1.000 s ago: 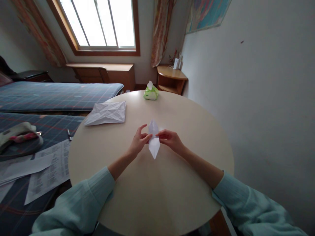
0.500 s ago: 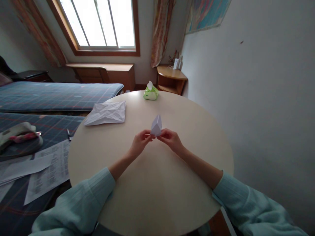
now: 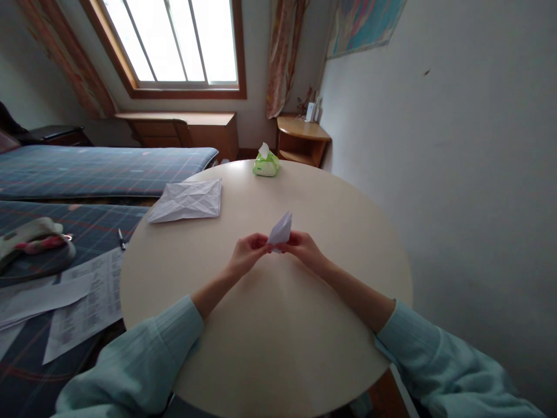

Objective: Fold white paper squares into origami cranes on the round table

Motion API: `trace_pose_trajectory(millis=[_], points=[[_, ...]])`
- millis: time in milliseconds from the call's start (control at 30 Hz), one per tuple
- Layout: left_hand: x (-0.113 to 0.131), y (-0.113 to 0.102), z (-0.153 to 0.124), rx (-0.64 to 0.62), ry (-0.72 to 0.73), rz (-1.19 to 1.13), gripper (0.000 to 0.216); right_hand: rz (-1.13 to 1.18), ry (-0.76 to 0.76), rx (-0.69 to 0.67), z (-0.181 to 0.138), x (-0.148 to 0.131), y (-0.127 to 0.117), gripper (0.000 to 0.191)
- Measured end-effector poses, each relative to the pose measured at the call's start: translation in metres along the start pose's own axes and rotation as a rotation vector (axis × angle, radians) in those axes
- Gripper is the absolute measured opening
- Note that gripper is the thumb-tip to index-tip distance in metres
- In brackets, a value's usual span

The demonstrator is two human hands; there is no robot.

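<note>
round cream table (image 3: 278, 342), plaid mattress (image 3: 104, 168) beyond its left edge. creased white sheet (image 3: 189, 200) flat on table, far left. left hand (image 3: 249, 252) and right hand (image 3: 303, 251) near table middle, thumbs and fingers of both pinching the folded paper. green tissue pack (image 3: 266, 167) at far edge. folded paper (image 3: 281, 230): between the hands, point tilted up and right.

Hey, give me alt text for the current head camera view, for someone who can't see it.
A person's left hand and right hand pinch a small folded white paper between them over a round, pale table. Farther back on it lie a creased white paper sheet, to the left, and a green tissue pack.
</note>
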State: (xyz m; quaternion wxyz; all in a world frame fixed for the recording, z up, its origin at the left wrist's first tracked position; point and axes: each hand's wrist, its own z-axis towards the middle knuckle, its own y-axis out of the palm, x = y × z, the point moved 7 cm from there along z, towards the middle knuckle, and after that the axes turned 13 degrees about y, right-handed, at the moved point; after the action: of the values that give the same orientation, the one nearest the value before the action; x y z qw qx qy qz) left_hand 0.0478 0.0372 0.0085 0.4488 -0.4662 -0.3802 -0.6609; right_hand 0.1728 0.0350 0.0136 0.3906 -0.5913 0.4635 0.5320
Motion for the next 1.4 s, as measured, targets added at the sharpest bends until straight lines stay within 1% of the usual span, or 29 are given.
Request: trace_pose_trajectory(millis=[67, 133, 267, 333, 500, 633, 733, 833, 967, 1033, 1100, 1200, 1267, 1333, 1400], points=[[-0.001, 0.004, -0.001, -0.054, -0.021, 0.013, 0.034, -0.036, 0.01, -0.005, 0.0, 0.001, 0.0, 0.027], [0.001, 0.006, -0.002, -0.081, -0.027, 0.036, 0.034, -0.05, 0.026, -0.012, 0.0, 0.002, 0.001, 0.027], [0.006, 0.003, -0.003, -0.037, -0.026, 0.079, 0.031, -0.067, 0.079, -0.054, -0.002, 0.003, 0.006, 0.03], [0.007, 0.002, -0.003, -0.021, -0.05, 0.071, 0.032, -0.052, 0.077, -0.065, -0.003, 0.001, 0.008, 0.033], [0.002, 0.001, -0.003, -0.011, -0.118, 0.057, 0.034, -0.032, 0.032, -0.023, -0.005, -0.005, 0.004, 0.033], [-0.003, 0.006, -0.005, -0.079, -0.186, 0.01, 0.037, -0.075, 0.002, 0.027, -0.007, -0.007, 0.001, 0.033], [-0.004, 0.008, -0.005, -0.13, -0.213, 0.004, 0.039, -0.14, -0.034, 0.088, -0.01, -0.01, 0.0, 0.032], [-0.002, 0.006, -0.003, -0.123, -0.164, 0.033, 0.036, -0.206, -0.08, 0.136, -0.012, -0.013, -0.001, 0.031], [0.003, 0.0, 0.002, -0.053, -0.029, 0.074, 0.034, -0.271, -0.155, 0.157, -0.014, -0.021, -0.002, 0.029], [0.005, -0.003, 0.002, -0.023, 0.026, 0.081, 0.033, -0.267, -0.188, 0.161, -0.015, -0.025, -0.004, 0.029], [0.007, -0.004, 0.002, -0.009, 0.06, 0.085, 0.032, -0.212, -0.225, 0.19, -0.017, -0.031, -0.009, 0.03], [0.006, -0.004, 0.001, -0.011, 0.058, 0.083, 0.031, -0.12, -0.289, 0.297, -0.023, -0.039, -0.021, 0.03], [0.004, -0.003, 0.001, -0.013, 0.035, 0.055, 0.032, -0.111, -0.324, 0.366, -0.028, -0.044, -0.028, 0.029], [0.001, -0.002, 0.002, -0.015, 0.005, 0.024, 0.033, -0.129, -0.347, 0.389, -0.031, -0.047, -0.03, 0.027], [-0.003, 0.001, 0.002, -0.044, -0.052, -0.009, 0.034, -0.126, -0.358, 0.373, -0.031, -0.048, -0.031, 0.024]])
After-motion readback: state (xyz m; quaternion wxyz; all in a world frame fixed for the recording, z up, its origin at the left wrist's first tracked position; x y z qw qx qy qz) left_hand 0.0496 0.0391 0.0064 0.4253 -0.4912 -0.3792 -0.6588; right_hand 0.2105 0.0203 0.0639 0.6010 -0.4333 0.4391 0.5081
